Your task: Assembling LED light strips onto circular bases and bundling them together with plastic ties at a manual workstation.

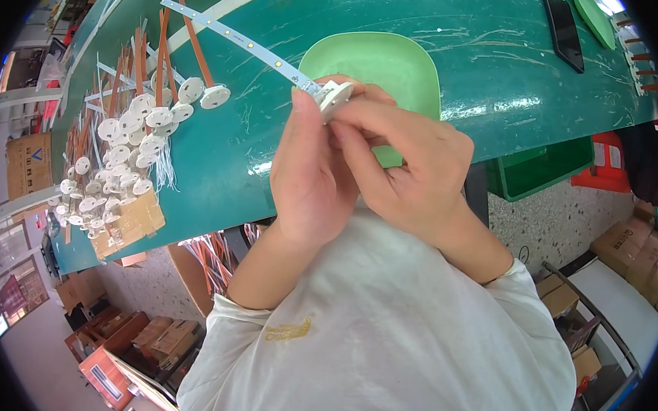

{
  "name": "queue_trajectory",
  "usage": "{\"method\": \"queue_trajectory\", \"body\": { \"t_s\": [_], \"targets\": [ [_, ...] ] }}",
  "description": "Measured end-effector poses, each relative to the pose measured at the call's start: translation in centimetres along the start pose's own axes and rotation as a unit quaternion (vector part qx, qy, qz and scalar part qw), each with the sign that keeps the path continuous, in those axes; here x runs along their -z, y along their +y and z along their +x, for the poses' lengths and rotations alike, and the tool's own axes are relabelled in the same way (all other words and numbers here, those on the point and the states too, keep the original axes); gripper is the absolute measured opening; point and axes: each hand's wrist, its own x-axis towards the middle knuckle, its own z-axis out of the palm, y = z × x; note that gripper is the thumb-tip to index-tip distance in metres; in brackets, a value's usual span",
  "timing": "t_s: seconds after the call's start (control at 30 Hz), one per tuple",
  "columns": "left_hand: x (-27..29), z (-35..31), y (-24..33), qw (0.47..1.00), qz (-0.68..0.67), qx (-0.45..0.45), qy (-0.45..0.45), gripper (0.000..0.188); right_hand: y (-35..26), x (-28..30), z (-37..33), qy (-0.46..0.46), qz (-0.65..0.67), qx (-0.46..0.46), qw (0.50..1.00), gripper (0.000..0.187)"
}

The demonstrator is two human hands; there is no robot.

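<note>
Both hands meet over the near rim of a green plastic bowl [368, 53]. My left hand [305, 166] is closed around the base of an LED strip assembly, its thumb pressed near the strip's end. From there the white LED strip [241, 40], dotted with small yellow chips, points up to the left. A round white disc [337, 98] sits at the strip's lower end, between the fingers of both hands. My right hand [407, 154] pinches at this disc; whether something small is between its fingertips is hidden.
Many similar strips with white discs [142, 122] lie piled at the left of the green table [232, 124], by a cardboard piece [132, 223]. A phone [564, 35] lies far right. Below the table stand a green crate [546, 170] and a box of wires [209, 262].
</note>
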Motion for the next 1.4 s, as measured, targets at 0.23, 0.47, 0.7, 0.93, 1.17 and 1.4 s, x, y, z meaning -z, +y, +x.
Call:
{"method": "queue_trajectory", "body": {
  "t_s": [0.23, 0.47, 0.7, 0.93, 1.17, 1.4],
  "targets": [
    [0.9, 0.3, 0.2, 1.0, 0.007, -0.006, -0.017, 0.05, 1.0, -0.2, 0.3, 0.001, -0.021, 0.097, 0.995, 0.016],
    [0.5, 0.2, 0.6, 0.999, -0.025, 0.027, -0.04, 0.053, 1.4, -0.3, 0.5, 0.007, -0.046, 0.192, 0.98, 0.017],
    [0.5, -0.1, 1.1, 0.994, -0.063, 0.067, -0.061, 0.055, 1.7, -0.6, 0.2, 0.038, -0.068, 0.232, 0.97, 0.015],
    [0.8, 0.0, 0.2, 0.999, 0.005, 0.016, -0.042, 0.055, 1.8, -0.9, -0.2, 0.065, -0.097, 0.227, 0.967, 0.014],
    [1.2, 0.3, -0.6, 0.978, 0.177, -0.106, -0.03, 0.052, 0.5, -0.1, -0.5, 0.04, -0.115, 0.151, 0.981, 0.011],
    [1.6, 0.0, -0.9, 0.99, 0.102, -0.087, -0.043, 0.058, -0.1, -0.7, -0.7, 0.052, -0.096, 0.113, 0.987, 0.01]
  ]
}}
